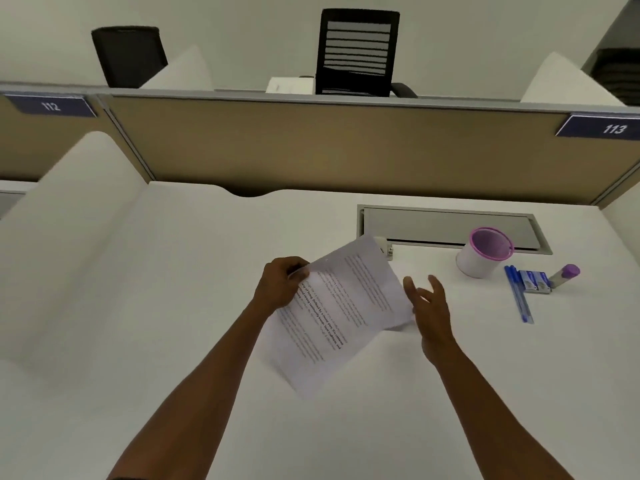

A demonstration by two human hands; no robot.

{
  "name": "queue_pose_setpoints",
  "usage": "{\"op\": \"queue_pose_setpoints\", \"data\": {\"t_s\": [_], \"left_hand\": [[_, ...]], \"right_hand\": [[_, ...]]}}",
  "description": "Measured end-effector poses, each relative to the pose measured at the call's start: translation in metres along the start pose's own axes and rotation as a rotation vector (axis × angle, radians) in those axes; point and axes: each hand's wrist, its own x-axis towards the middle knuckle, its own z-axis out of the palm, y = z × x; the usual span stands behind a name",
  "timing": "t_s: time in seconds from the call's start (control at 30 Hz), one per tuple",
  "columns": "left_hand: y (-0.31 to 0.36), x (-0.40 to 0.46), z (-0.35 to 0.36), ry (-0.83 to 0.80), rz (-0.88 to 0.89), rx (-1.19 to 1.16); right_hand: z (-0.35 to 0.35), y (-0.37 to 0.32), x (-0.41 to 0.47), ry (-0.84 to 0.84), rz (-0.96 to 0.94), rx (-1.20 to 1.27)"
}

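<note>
Holding printed paper (341,313) above the middle of the white desk (173,306), the person's left hand (280,284) pinches it at its upper left edge, with the fingers curled tight onto the page. The paper hangs tilted, one corner pointing toward the far partition (311,147) and the opposite corner dipping back toward the person. Lines of dark text run across it; whether it is one sheet or several I cannot tell. The right hand (429,306) is just beside the paper's right edge, fingers spread wide and relaxed, gripping nothing; if a fingertip touches the page, it is too blurred to say.

Off to the right, well apart from the hands, a white cup (483,252) with a purple rim stands in front of a grey cable hatch (446,225) set into the desk. Nearer the desk's right side lie blue pens (519,296), with small blue-and-white boxes (536,282) touching them and a glue stick (564,275) with a purple cap just beyond. The partition carries blue number plates, 112 (52,105) on the left and 113 (602,128) on the right, and a black office chair (356,53) stands behind it
</note>
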Motion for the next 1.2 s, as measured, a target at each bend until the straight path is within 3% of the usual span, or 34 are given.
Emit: {"op": "queue_pose_setpoints", "data": {"t_s": [0.07, 0.2, 0.33, 0.43, 0.67, 1.0, 1.2], "left_hand": [[-0.010, -0.014, -0.007, 0.018, -0.032, -0.033], [-0.025, -0.037, -0.018, 0.086, -0.113, -0.198], [-0.031, -0.054, -0.025, 0.121, -0.167, -0.372], [-0.038, -0.062, -0.026, 0.133, -0.213, -0.446], [-0.050, -0.077, -0.026, 0.182, -0.275, -0.491], [-0.038, -0.096, -0.041, 0.221, -0.170, -0.533], [-0.020, -0.124, -0.008, 0.182, -0.130, -0.583]], "right_hand": [[0.014, 0.014, -0.013, -0.020, 0.027, 0.049], [0.036, 0.014, -0.028, 0.135, 0.097, 0.160], [0.058, 0.017, -0.040, -0.144, 0.208, 0.385], [0.074, 0.015, -0.047, -0.229, 0.132, 0.412], [0.102, 0.001, -0.050, -0.115, -0.031, 0.240], [0.098, -0.034, -0.072, -0.190, -0.383, 0.082], [0.069, -0.021, -0.093, -0.214, -0.507, 0.072]]}}
